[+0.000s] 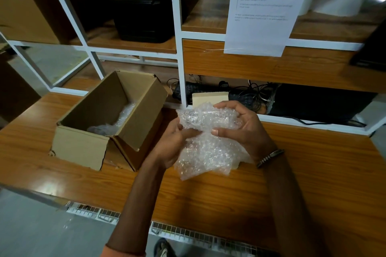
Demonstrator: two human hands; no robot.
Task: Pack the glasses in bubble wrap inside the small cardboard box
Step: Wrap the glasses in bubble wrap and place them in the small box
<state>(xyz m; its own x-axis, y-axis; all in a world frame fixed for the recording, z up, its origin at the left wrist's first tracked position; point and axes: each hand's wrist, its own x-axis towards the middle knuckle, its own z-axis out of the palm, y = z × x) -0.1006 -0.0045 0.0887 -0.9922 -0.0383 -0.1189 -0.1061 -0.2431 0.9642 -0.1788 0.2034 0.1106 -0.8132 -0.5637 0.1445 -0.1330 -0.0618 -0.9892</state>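
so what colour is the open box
Plain brown cardboard box, clearest in the head view.

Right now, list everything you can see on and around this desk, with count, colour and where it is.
cardboard box: one, brown, open, on the desk at left
bubble wrap in box: one piece, clear, on the box floor
bubble wrap bundle: one, clear, held above the desk centre
desk: one, wood-brown
shelf frame: one, white, behind the desk
instruction sheet: one, white, hanging from the shelf
keyboard: one, black, under the shelf among cables
bracelet: one, metallic, right wrist
left hand: grips the bundle
right hand: grips the bundle
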